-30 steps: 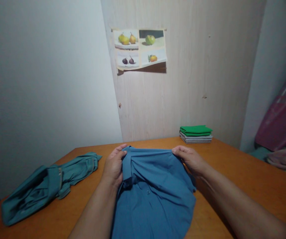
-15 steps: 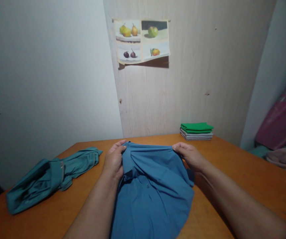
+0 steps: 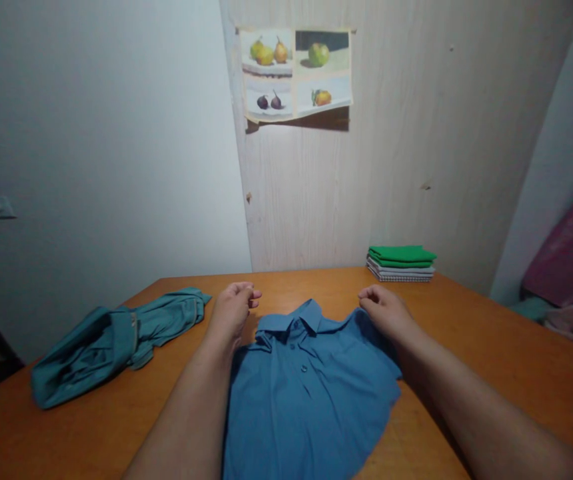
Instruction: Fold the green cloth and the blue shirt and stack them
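Note:
A blue button-up shirt (image 3: 311, 400) lies front side up on the table, its collar (image 3: 291, 323) pointing away from me and its lower part cut off by the view's bottom edge. Just left of the collar, my left hand (image 3: 234, 307) hovers with fingers curled together and no cloth in them. My right hand (image 3: 384, 310) is over the shirt's right shoulder, thumb and fingers pinched together. Its fingertips sit slightly above the shoulder cloth, and nothing shows between them.
On the left of the orange-brown table (image 3: 471, 373) lies a crumpled teal garment (image 3: 86, 360). A folded stack of green and checked cloth (image 3: 401, 263) stands at the back right. Behind the table is a wall with a fruit picture (image 3: 296, 77). Pink fabric (image 3: 566, 260) is beyond the right edge.
Both hands have let go of the shirt's upper edge. The shirt has dropped flatter onto the table, and its collar and buttons now show. The view has shifted slightly.

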The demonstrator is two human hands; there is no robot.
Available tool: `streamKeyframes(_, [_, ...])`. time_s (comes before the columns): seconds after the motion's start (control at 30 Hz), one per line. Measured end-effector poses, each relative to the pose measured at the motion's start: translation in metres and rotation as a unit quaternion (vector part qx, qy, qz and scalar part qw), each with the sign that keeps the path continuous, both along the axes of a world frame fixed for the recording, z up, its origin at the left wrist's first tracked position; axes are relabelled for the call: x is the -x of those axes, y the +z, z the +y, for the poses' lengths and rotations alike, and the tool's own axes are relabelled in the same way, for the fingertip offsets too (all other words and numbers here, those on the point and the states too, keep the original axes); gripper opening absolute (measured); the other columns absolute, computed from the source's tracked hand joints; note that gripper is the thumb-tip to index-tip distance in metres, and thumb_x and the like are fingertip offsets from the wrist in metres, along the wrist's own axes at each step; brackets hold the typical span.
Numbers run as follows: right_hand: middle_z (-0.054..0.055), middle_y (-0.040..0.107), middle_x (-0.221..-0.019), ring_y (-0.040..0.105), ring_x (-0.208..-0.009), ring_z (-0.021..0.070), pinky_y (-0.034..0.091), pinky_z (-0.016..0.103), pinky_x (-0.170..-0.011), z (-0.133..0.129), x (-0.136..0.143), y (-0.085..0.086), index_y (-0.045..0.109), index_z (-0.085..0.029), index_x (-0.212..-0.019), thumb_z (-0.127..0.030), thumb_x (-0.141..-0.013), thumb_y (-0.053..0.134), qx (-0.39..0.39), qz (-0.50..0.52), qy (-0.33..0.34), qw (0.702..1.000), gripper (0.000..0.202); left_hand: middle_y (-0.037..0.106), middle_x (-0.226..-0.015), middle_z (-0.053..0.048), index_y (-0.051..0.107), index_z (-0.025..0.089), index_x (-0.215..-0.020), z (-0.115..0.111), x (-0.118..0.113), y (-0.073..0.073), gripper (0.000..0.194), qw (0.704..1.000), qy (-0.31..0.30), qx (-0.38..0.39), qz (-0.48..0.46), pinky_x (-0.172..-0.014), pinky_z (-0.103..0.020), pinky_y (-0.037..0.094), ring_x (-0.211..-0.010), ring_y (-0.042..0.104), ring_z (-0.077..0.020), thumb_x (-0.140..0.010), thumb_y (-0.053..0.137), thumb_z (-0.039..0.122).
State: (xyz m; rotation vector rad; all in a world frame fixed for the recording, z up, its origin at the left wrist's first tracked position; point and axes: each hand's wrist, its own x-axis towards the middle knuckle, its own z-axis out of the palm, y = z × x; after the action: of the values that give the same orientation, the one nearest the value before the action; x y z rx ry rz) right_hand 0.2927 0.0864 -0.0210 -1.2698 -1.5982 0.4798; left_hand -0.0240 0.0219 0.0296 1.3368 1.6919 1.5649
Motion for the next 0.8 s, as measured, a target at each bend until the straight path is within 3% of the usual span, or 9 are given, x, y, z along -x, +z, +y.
streamKeyframes(0.17, [0.008, 0.071, -0.100, 0.065, -0.094, 0.0245, 0.047, 0.037, -0.084, -0.012, 0.017, -0.003, 0.068, -0.022, -0.098, -0.026, -0.078, 0.055, -0.051, -0.085, 0.046, 0.994, 0.025, 0.074, -0.098, -0.012, 0.067, 0.018, -0.095, 0.012, 0.002, -0.019, 0.026, 0.992, -0.026, 0.037, 0.116, -0.072, -0.033, 0.050, -0.083, 0.069, -0.0225, -0.074, 0.052, 0.022])
streamKeyframes(0.27, [0.009, 0.072, -0.101, 0.066, -0.092, 0.0235, 0.048, 0.036, -0.082, -0.024, 0.026, -0.002, 0.067, -0.020, -0.108, -0.028, -0.083, 0.052, -0.050, -0.112, 0.091, 0.988, 0.030, 0.074, -0.107, -0.012, 0.072, 0.020, -0.095, 0.012, 0.000, -0.030, 0.029, 0.977, -0.070, 0.057, 0.193, -0.083, -0.035, 0.049, -0.098, 0.067, -0.0254, -0.070, 0.055, 0.016])
streamKeyframes(0.37, [0.007, 0.072, -0.095, 0.066, -0.084, 0.0221, 0.048, 0.034, -0.075, -0.034, 0.033, 0.000, 0.066, -0.019, -0.117, -0.031, -0.087, 0.050, -0.022, -0.139, 0.131, 0.981, 0.036, 0.075, -0.096, -0.009, 0.074, 0.022, -0.082, 0.006, -0.004, -0.032, 0.021, 0.953, -0.130, 0.081, 0.261, -0.082, -0.032, 0.047, -0.092, 0.067, -0.0239, -0.067, 0.061, 0.014])
streamKeyframes(0.5, [0.005, 0.072, -0.088, 0.065, -0.080, 0.0221, 0.046, 0.033, -0.072, -0.043, 0.037, 0.003, 0.065, -0.021, -0.122, -0.034, -0.089, 0.051, -0.009, -0.159, 0.158, 0.975, 0.039, 0.069, -0.073, -0.006, 0.064, 0.020, -0.061, -0.002, -0.011, -0.024, 0.011, 0.929, -0.156, 0.089, 0.325, -0.073, -0.031, 0.045, -0.075, 0.061, -0.0217, -0.066, 0.059, 0.013])
streamKeyframes(0.6, [0.003, 0.070, -0.081, 0.064, -0.074, 0.0215, 0.045, 0.033, -0.067, -0.048, 0.040, 0.005, 0.066, -0.023, -0.123, -0.036, -0.089, 0.054, -0.012, -0.140, 0.173, 0.975, 0.039, 0.067, -0.083, -0.007, 0.064, 0.021, -0.070, -0.008, -0.021, -0.013, 0.010, 0.927, -0.143, 0.046, 0.344, -0.076, -0.031, 0.043, -0.082, 0.059, -0.0220, -0.075, 0.055, 0.017])
streamKeyframes(0.67, [0.002, 0.069, -0.078, 0.062, -0.071, 0.0213, 0.044, 0.033, -0.065, -0.053, 0.043, 0.008, 0.067, -0.024, -0.123, -0.039, -0.089, 0.057, -0.017, -0.099, 0.188, 0.977, 0.038, 0.066, -0.085, -0.006, 0.064, 0.022, -0.077, -0.013, -0.030, -0.005, 0.011, 0.929, -0.171, -0.006, 0.329, -0.075, -0.030, 0.042, -0.084, 0.058, -0.0211, -0.080, 0.053, 0.021])
streamKeyframes(0.8, [0.007, 0.072, -0.105, 0.064, -0.095, 0.0249, 0.047, 0.036, -0.082, -0.064, 0.048, 0.019, 0.071, -0.026, -0.118, -0.046, -0.090, 0.061, -0.045, 0.026, 0.214, 0.976, 0.036, 0.065, -0.082, -0.001, 0.065, 0.021, -0.083, -0.025, -0.047, 0.003, 0.011, 0.924, -0.279, -0.066, 0.253, -0.070, -0.026, 0.042, -0.078, 0.058, -0.0178, -0.083, 0.056, 0.026])
